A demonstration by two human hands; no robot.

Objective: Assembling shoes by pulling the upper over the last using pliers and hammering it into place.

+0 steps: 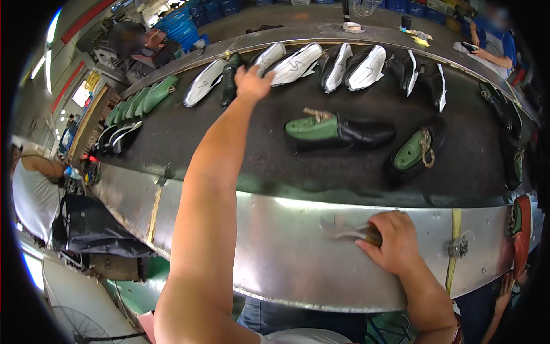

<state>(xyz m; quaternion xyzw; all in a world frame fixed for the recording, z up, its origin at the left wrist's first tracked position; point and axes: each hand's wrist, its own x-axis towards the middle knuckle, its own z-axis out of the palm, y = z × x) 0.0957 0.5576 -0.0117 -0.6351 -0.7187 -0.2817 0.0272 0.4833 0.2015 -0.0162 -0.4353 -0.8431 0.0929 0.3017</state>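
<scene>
My left arm stretches far across the dark conveyor belt (240,149). My left hand (254,85) is at the near end of a black shoe with a white sole (269,56), its fingers on either side of that end. A black shoe (230,80) stands just left of the hand, and another white-soled shoe (298,64) lies just right of it. Over the metal ledge, my right hand (395,241) is closed round the dark brown handle of a metal hand tool (346,231). The tool's head points left and is blurred, so its kind is unclear.
Two black shoes on green lasts, one lying sideways (366,132) and one at right (408,152), rest mid-belt. Several green lasts (157,94) stand far left. More shoes (501,106) line the right. A round metal fitting (458,246) sits on the ledge (286,246). Other people work nearby.
</scene>
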